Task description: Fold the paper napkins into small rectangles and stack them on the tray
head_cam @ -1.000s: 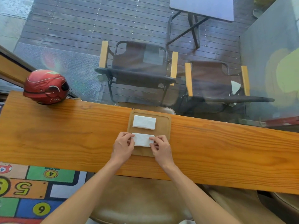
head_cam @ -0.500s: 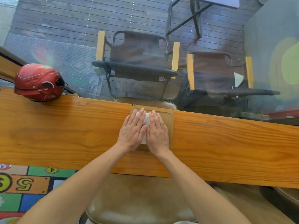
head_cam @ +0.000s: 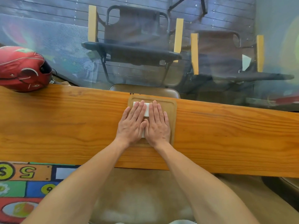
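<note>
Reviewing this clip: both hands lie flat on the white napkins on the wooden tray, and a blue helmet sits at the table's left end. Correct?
Not quite: the head view shows the helmet is red. Both hands, left and right, do lie flat on the napkins on the tray.

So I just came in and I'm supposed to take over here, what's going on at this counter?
A person is pressing both palms flat on white folded napkins lying on a wooden tray on the counter. The left hand and right hand lie side by side, fingers straight, covering most of the paper. How many napkins are underneath cannot be told. A red helmet sits at the counter's far left.
</note>
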